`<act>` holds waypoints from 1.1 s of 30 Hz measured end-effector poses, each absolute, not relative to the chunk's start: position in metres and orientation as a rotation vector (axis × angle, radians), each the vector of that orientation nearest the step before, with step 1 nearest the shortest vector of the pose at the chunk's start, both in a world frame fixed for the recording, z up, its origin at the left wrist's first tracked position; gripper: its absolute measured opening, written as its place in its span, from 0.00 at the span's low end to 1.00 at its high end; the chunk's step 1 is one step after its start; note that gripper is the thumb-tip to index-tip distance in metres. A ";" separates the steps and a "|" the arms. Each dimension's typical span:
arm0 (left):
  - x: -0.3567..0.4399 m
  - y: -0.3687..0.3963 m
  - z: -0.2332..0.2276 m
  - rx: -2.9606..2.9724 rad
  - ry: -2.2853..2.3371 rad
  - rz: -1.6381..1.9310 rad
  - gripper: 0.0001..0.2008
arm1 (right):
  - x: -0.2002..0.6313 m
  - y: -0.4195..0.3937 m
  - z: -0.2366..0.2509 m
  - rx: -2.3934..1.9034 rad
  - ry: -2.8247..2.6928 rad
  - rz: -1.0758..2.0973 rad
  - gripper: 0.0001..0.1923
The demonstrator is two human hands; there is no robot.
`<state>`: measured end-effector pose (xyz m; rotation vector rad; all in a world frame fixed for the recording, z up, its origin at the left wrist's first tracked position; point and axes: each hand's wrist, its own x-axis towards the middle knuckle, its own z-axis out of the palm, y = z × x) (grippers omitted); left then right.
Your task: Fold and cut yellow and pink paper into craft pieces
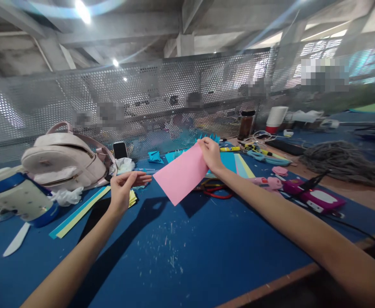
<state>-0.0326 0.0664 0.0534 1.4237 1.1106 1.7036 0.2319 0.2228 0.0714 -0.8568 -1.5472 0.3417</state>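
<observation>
My right hand pinches the far corner of a pink paper sheet and holds it tilted above the blue table mat. My left hand hovers to the left of the sheet, fingers extended toward it, a small gap from its edge, holding nothing. Under the sheet lie red-handled scissors. Folded blue paper pieces sit behind, near the mesh screen.
A pale pink backpack and a phone stand at the left. Yellow and blue paper strips lie by my left wrist. A pink device with a cable, a grey yarn heap and cups are at the right.
</observation>
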 end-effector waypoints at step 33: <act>0.000 0.060 0.054 1.933 1.282 0.785 0.26 | 0.179 0.139 0.065 -0.300 -2.450 0.162 0.09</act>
